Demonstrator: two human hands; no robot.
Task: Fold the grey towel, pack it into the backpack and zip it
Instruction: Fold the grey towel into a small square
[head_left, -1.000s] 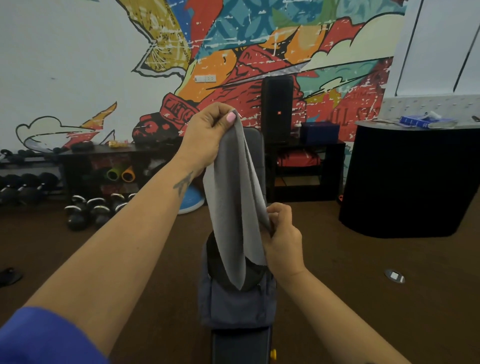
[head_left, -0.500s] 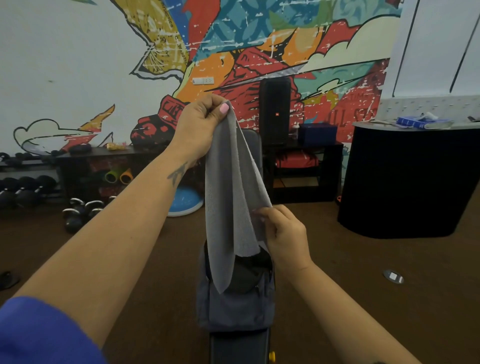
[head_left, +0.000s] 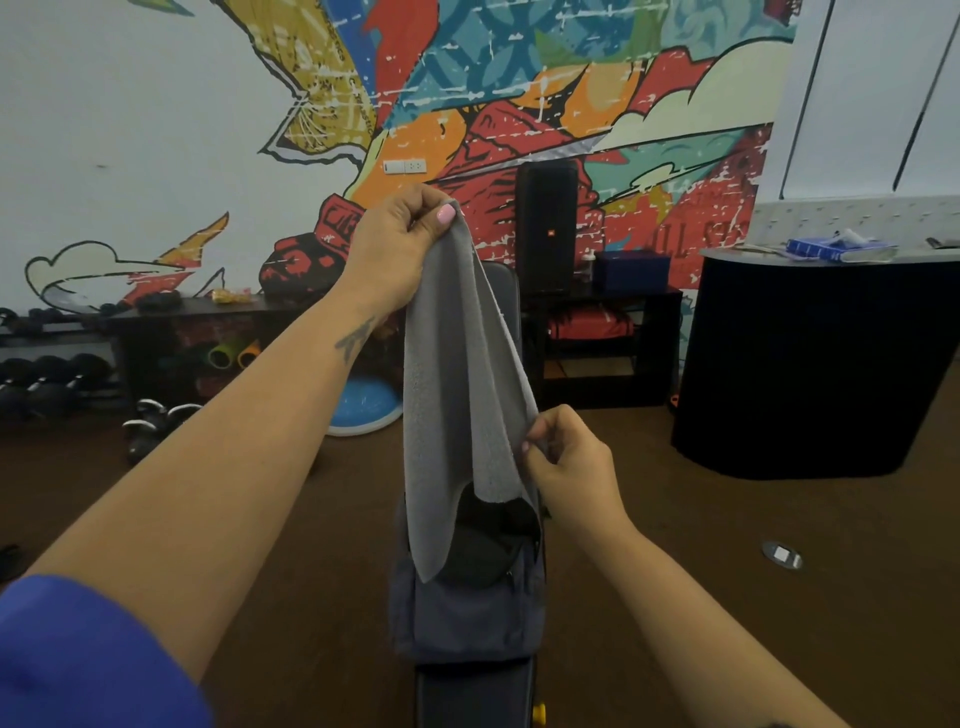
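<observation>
Pinched high by the left hand (head_left: 400, 244) and lower by the right hand (head_left: 566, 457), the grey towel (head_left: 457, 395) hangs half-folded above the open backpack (head_left: 467, 613), so folding, packing and zipping remain

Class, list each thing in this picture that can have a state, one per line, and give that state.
Grey towel: hanging in the air, not yet folded small, lower tip over the backpack.
Backpack: on the bench, top unzipped and open.
Left hand: raised, shut on the towel's top.
Right hand: lower, fingers pinching the towel's edge.
</observation>
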